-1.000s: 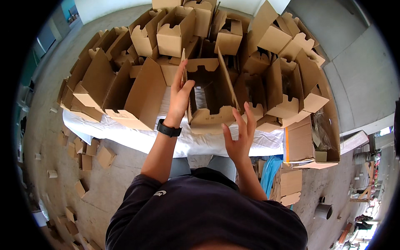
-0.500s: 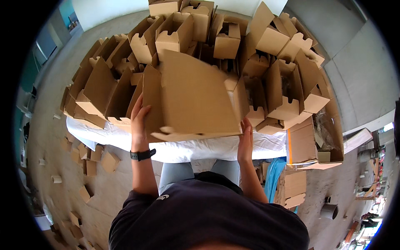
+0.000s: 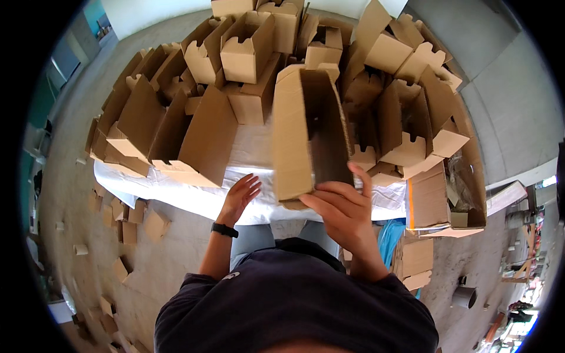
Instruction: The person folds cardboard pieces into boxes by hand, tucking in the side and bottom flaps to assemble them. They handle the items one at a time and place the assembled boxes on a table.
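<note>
A long open cardboard box (image 3: 291, 138) is tilted up over the table's near side, its hollow side turned to the right. My right hand (image 3: 341, 200) grips its near end, with the fingers over the edge and into the opening. My left hand (image 3: 240, 193) is off the box, to its left, fingers apart and holding nothing. Beside my left hand stands another open box (image 3: 206, 141) with a tall side wall. A white cloth (image 3: 253, 147) covers the table and shows between these two boxes.
Several open cardboard boxes (image 3: 247, 50) crowd the back and both sides of the table. At the right end stands a larger carton (image 3: 426, 200) holding clear plastic. Small cardboard pieces (image 3: 156, 226) lie on the floor at left. Blue plastic (image 3: 388, 241) hangs below the table at right.
The box has turned from broadside between both hands to lengthwise, its opening now showing. My left hand has let go; my right hand has shifted its hold to the near end.
</note>
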Demonstrator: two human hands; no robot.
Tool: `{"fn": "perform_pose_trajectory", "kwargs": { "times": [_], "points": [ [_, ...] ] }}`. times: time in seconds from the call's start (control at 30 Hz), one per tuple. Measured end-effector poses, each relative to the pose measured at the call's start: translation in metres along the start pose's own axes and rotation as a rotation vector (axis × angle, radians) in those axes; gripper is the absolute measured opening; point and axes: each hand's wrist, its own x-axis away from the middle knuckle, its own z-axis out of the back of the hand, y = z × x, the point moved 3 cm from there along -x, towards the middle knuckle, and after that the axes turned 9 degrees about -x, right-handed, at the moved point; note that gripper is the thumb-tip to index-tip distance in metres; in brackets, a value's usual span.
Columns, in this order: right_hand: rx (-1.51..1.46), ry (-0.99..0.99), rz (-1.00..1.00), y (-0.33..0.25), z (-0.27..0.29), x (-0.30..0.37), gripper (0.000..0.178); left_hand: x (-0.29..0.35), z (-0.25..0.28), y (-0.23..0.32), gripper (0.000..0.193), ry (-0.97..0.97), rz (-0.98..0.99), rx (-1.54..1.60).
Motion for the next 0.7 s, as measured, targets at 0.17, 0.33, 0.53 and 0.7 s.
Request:
{"fn": "perform_pose_trajectory", "kwargs": {
  "times": [0.17, 0.33, 0.53, 0.7],
  "points": [
    [0.067, 0.002, -0.002, 0.015, -0.047, 0.008, 0.029, 0.023, -0.016, 0.027, 0.049, 0.229, -0.246, -0.304],
    [0.07, -0.049, 0.026, 0.0, -0.056, 0.002, 0.039, 0.047, -0.106, 0.119, 0.053, 0.059, -0.573, -0.376],
    [-0.107, -0.103, 0.024, 0.005, -0.041, -0.008, 0.043, 0.018, -0.159, 0.158, 0.066, -0.042, -0.421, -0.77],
    [-0.173, 0.031, -0.115, 0.03, -0.006, -0.005, 0.031, 0.022, -0.169, 0.159, 0.065, -0.162, -0.521, -0.936]
  ]
}}
